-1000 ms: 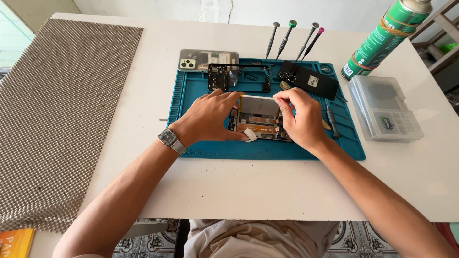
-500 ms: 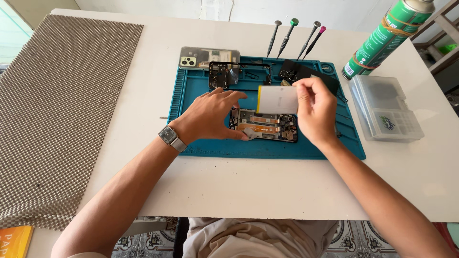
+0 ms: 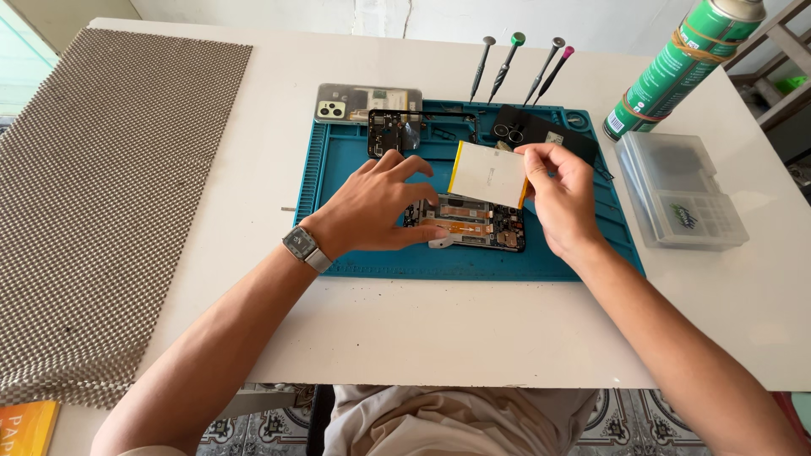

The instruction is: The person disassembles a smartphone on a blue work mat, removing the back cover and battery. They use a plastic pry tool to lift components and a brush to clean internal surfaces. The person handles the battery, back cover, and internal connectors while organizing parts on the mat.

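Pinched between my right hand's (image 3: 564,196) thumb and fingertips is the flat white battery (image 3: 492,173), gripped at its right edge and lifted clear of the opened phone body (image 3: 473,225); the rest of that hand is loosely curled, fingers narrow around the edge rather than spread. Its broad white face is turned up toward me, tilted, with the left edge raised over the blue work mat (image 3: 346,169) and a thin yellow strip showing along that left side. Its long axis runs roughly left to right, slanting a little down toward my right hand. My left hand (image 3: 372,207) lies palm down on the mat, fingers half spread, with the thumb and fingertips pressing on the left end of the phone body and holding it flat; it grips nothing. The phone body lies on the mat with its long axis left to right, circuit boards and an orange flex strip exposed, just below the lifted battery. On my left wrist sits a wristwatch (image 3: 302,246). Four screwdrivers (image 3: 517,67) stand at the mat's far edge, and a green spray can (image 3: 684,63) is well apart to the right.
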